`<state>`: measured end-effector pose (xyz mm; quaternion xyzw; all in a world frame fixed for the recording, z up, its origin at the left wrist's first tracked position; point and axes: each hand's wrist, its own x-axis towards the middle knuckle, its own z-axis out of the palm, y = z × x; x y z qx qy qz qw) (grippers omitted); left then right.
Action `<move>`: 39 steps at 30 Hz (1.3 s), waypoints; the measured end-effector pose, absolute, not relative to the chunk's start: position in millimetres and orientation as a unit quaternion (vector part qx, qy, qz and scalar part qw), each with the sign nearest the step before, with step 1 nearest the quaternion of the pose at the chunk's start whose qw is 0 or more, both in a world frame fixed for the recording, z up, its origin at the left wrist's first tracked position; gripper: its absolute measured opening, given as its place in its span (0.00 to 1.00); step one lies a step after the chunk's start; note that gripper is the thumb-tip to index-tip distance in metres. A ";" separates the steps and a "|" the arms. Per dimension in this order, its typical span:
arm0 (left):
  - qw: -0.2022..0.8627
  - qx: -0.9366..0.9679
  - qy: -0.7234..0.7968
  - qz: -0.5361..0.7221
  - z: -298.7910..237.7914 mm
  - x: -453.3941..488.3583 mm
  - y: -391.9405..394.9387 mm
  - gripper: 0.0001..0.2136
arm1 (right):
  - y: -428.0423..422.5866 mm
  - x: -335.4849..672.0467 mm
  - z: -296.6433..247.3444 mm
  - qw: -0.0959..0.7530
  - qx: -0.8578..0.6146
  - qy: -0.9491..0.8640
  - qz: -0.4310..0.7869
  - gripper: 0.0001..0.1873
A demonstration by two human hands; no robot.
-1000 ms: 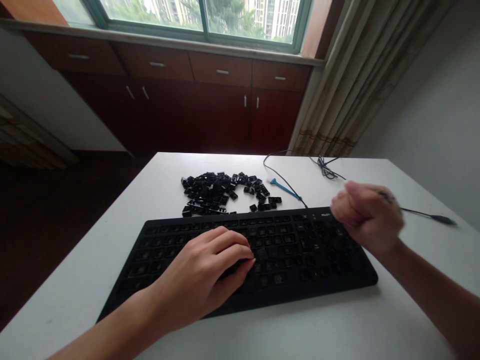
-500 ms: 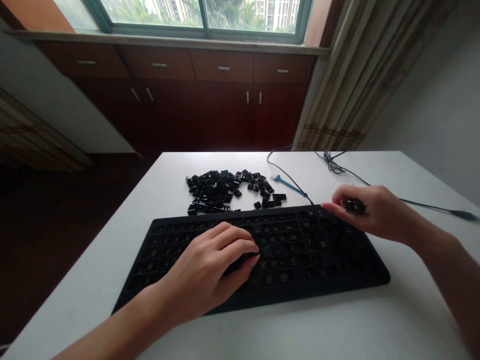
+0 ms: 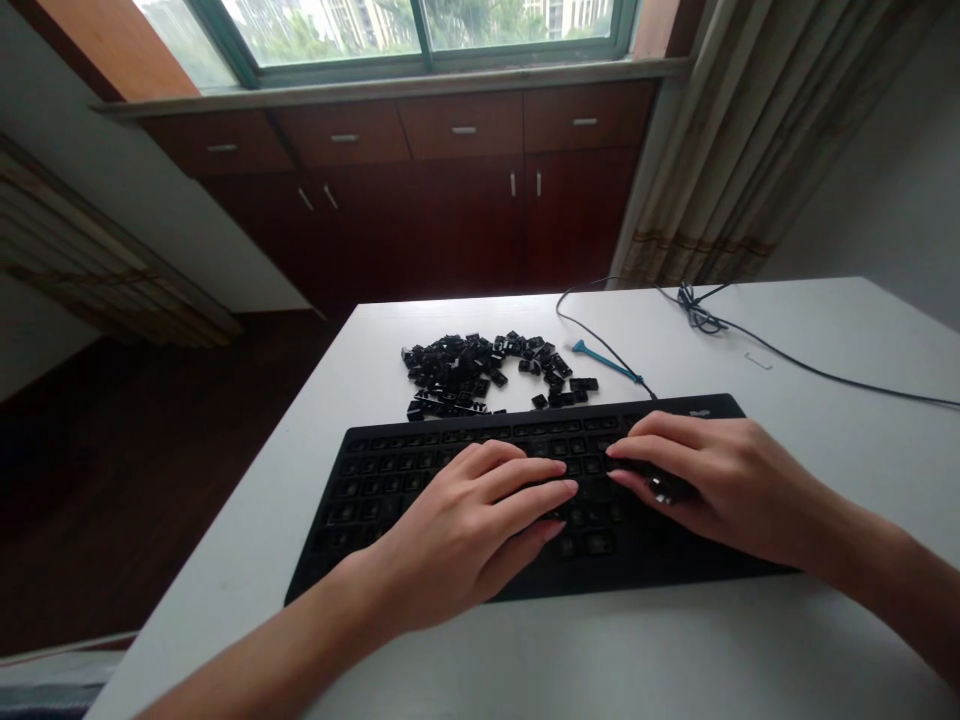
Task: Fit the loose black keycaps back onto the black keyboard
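A black computer keyboard (image 3: 390, 490) lies on the white table, and many of its keys look like bare or low keys under the hands. My left hand (image 3: 469, 525) rests curved on the keys at its middle, holding nothing I can see. My right hand (image 3: 720, 490) lies on the keys to the right, fingers bent around a small black keycap (image 3: 663, 489), mostly hidden by the fingers. A loose pile of black keycaps (image 3: 472, 368) lies just beyond the keyboard's far edge, out of reach of neither hand's fingertips touching it.
A blue plastic pick with a pale tip (image 3: 607, 360) lies beside a thin black cable (image 3: 795, 368) coiled at the far right of the white table (image 3: 225, 570). The table's left edge drops to a dark floor. Wooden cabinets (image 3: 420, 220) stand beyond.
My right hand has come down from above the keyboard's right end onto the keys, still holding the keycap. The view has shifted, so the table appears lower and further right.
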<state>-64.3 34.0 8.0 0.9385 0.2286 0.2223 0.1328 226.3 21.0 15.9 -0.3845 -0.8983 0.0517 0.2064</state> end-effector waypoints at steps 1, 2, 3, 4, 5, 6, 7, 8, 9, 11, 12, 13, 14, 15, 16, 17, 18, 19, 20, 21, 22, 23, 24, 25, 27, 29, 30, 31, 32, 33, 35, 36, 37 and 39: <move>0.134 0.939 0.229 0.220 8.1 -63.7 33.7 0.17 | 23.0 231.4 17.3 0.209 -0.399 -0.892 0.043 0.10; 0.136 0.939 0.228 0.220 8.1 -63.3 33.6 0.16 | 25.3 236.9 18.7 0.212 -0.417 -0.883 0.033 0.09; 0.138 0.939 0.225 0.221 8.0 -62.9 33.7 0.16 | 27.7 242.2 20.1 0.214 -0.434 -0.875 0.024 0.08; 0.140 0.938 0.224 0.224 7.8 -62.7 34.0 0.15 | 29.8 246.8 21.2 0.214 -0.448 -0.868 0.016 0.07; 0.142 0.937 0.222 0.228 7.5 -62.5 34.5 0.14 | 31.5 250.2 21.8 0.215 -0.458 -0.863 0.009 0.06; 0.145 0.936 0.223 0.232 7.1 -62.4 35.1 0.14 | 32.7 252.3 21.9 0.215 -0.463 -0.860 0.005 0.06; 0.148 0.934 0.224 0.236 6.6 -62.1 35.6 0.13 | 33.4 252.9 21.6 0.215 -0.463 -0.860 0.003 0.06; 0.152 0.932 0.226 0.239 6.0 -61.7 36.1 0.13 | 33.6 252.3 20.7 0.214 -0.462 -0.861 0.003 0.06; 0.158 0.929 0.230 0.242 5.5 -61.0 36.4 0.12 | 33.3 250.8 19.6 0.212 -0.460 -0.862 0.005 0.06; 0.175 0.924 0.235 0.247 4.3 -59.0 36.2 0.12 | 31.6 245.7 16.7 0.210 -0.453 -0.866 0.012 0.06; 0.186 0.920 0.237 0.251 3.7 -57.7 35.8 0.12 | 30.4 242.7 15.2 0.211 -0.448 -0.868 0.018 0.06; 0.198 0.915 0.241 0.254 3.2 -56.3 35.1 0.12 | 29.0 239.6 13.9 0.215 -0.443 -0.870 0.024 0.06; 0.210 0.911 0.246 0.257 2.7 -55.0 34.3 0.11 | 27.4 236.4 12.7 0.219 -0.437 -0.872 0.032 0.06; 0.221 0.905 0.252 0.261 2.3 -53.8 33.3 0.11 | 25.8 233.2 11.8 0.224 -0.429 -0.874 0.040 0.07; 0.231 0.900 0.258 0.264 2.0 -52.9 32.3 0.11 | 24.0 230.0 11.2 0.229 -0.421 -0.876 0.047 0.08; 0.241 0.895 0.264 0.266 1.7 -52.3 31.4 0.11 | 22.0 226.8 10.8 0.236 -0.412 -0.878 0.052 0.09; 0.248 0.891 0.268 0.269 1.5 -52.1 30.5 0.11 | 19.9 223.6 10.7 0.244 -0.402 -0.881 0.057 0.11; 0.254 0.888 0.270 0.273 1.3 -52.0 29.8 0.12 | 17.6 220.4 10.7 0.251 -0.392 -0.883 0.062 0.12; 0.258 0.885 0.271 0.277 1.1 -52.2 29.3 0.12 | 15.3 217.2 10.9 0.258 -0.381 -0.885 0.067 0.13; 0.262 0.882 0.270 0.283 0.9 -52.4 28.8 0.13 | 12.8 213.9 11.0 0.264 -0.370 -0.888 0.072 0.14; 0.266 0.878 0.269 0.292 0.8 -52.6 28.4 0.13 | 10.4 210.8 11.0 0.268 -0.361 -0.890 0.080 0.15; 0.272 0.874 0.266 0.302 0.7 -52.6 28.1 0.13 | 8.0 207.7 10.9 0.271 -0.353 -0.891 0.088 0.16; 0.278 0.868 0.263 0.315 0.9 -52.6 27.7 0.14 | 5.8 204.6 10.7 0.274 -0.347 -0.892 0.096 0.16; 0.286 0.862 0.261 0.328 1.1 -52.3 27.2 0.14 | 3.7 201.8 10.5 0.276 -0.343 -0.891 0.106 0.17; 0.300 0.850 0.253 0.352 2.1 -51.4 26.1 0.13 | 0.4 196.8 10.1 0.284 -0.340 -0.888 0.124 0.16; 0.306 0.842 0.243 0.371 3.4 -50.0 25.0 0.12 | -1.9 193.1 10.3 0.296 -0.343 -0.881 0.135 0.14; 0.307 0.840 0.237 0.379 4.0 -49.2 24.4 0.11 | -2.6 191.8 10.7 0.303 -0.347 -0.877 0.139 0.14; 0.306 0.839 0.231 0.387 4.7 -48.4 23.9 0.11 | -3.2 190.9 11.4 0.310 -0.351 -0.872 0.142 0.13; 0.304 0.837 0.226 0.394 5.3 -47.6 23.4 0.11 | -3.6 190.2 12.2 0.316 -0.354 -0.868 0.145 0.12; 0.303 0.836 0.222 0.400 5.9 -46.9 22.9 0.10 | -3.8 189.8 13.1 0.318 -0.356 -0.866 0.149 0.12; 0.304 0.835 0.214 0.405 6.9 -45.8 22.1 0.09 | -4.3 189.4 14.8 0.320 -0.356 -0.864 0.156 0.12; 0.305 0.835 0.212 0.405 7.2 -45.5 21.8 0.09 | -4.6 189.4 15.5 0.321 -0.355 -0.864 0.160 0.12; 0.307 0.835 0.210 0.405 7.2 -45.4 21.5 0.09 | -4.9 189.5 16.0 0.320 -0.354 -0.863 0.164 0.12; 0.310 0.835 0.211 0.402 6.8 -45.7 21.2 0.11 | -5.6 189.7 16.3 0.323 -0.353 -0.861 0.171 0.11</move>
